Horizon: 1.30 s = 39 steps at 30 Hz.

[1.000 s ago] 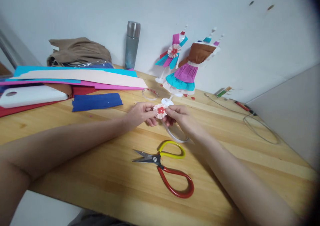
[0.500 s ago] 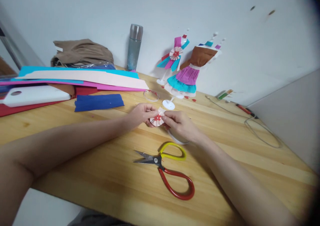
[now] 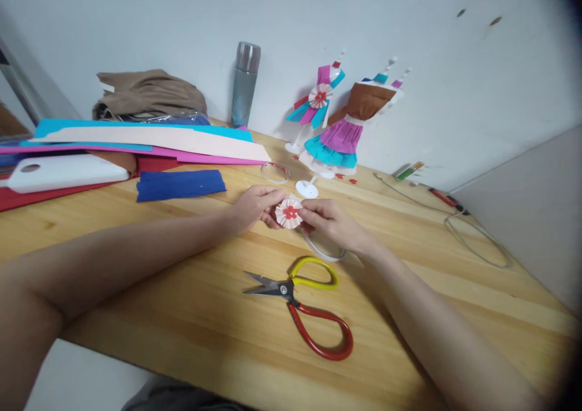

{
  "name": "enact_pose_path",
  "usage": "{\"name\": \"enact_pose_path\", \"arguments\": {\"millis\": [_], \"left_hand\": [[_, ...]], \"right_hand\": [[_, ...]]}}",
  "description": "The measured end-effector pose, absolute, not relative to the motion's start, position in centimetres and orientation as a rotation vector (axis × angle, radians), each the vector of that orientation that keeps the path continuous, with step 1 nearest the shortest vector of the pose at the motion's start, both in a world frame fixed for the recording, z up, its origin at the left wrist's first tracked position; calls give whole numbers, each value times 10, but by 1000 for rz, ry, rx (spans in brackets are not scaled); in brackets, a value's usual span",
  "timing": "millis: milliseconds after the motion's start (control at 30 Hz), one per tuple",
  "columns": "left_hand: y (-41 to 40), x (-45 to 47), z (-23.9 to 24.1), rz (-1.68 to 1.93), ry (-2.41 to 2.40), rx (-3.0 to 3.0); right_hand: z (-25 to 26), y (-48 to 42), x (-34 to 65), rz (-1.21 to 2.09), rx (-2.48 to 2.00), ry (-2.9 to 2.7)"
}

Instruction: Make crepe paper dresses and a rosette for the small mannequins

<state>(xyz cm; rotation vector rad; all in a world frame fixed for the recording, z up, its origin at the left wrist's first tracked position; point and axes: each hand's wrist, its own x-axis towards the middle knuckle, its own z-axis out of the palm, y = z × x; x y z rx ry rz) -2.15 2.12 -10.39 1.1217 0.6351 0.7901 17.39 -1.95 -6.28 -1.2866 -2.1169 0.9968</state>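
Note:
Both of my hands meet over the middle of the wooden table (image 3: 191,314) and pinch a small pleated paper rosette (image 3: 289,213), pale pink with a red flower at its centre. My left hand (image 3: 255,208) grips its left edge with closed fingers. My right hand (image 3: 328,223) pinches its right edge. A ring of white tape (image 3: 324,252) lies under my right hand. Just in front of the hands lie scissors (image 3: 304,305) with one yellow and one red handle, blades pointing left.
Two paper dresses on white stands (image 3: 339,129) stand by the wall, a grey flask (image 3: 244,85) to their left. Stacked coloured paper sheets (image 3: 136,141), a blue crepe piece (image 3: 180,184), a white object (image 3: 63,173) and brown cloth (image 3: 150,93) fill the left. A wire loop (image 3: 475,241) lies right.
The rosette tilted down half a second ago and now faces me again, held a little lower than one second ago. The hands stayed together; the scissors have not moved.

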Motion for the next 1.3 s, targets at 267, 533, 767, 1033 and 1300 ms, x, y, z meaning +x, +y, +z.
{"name": "enact_pose_path", "arguments": {"millis": [267,533,767,1033,1300], "left_hand": [[22,-22,-105,743,673,1196],[23,-22,-110,738,573,1200],[23,-21,-109,775,595,1175],[22,-21,-107,740,597,1260],[21,-21,-107,736,600,1274]], "right_hand": [[-60,-17,177,984,-1313,-2118],[-61,-18,177,1012,-1296,-2107],[-61,-17,177,1094,-1304,-1929],[-73,-18,163,1258,-1230,-1481],[-76,-17,164,1373,-1184,-1359]]}}
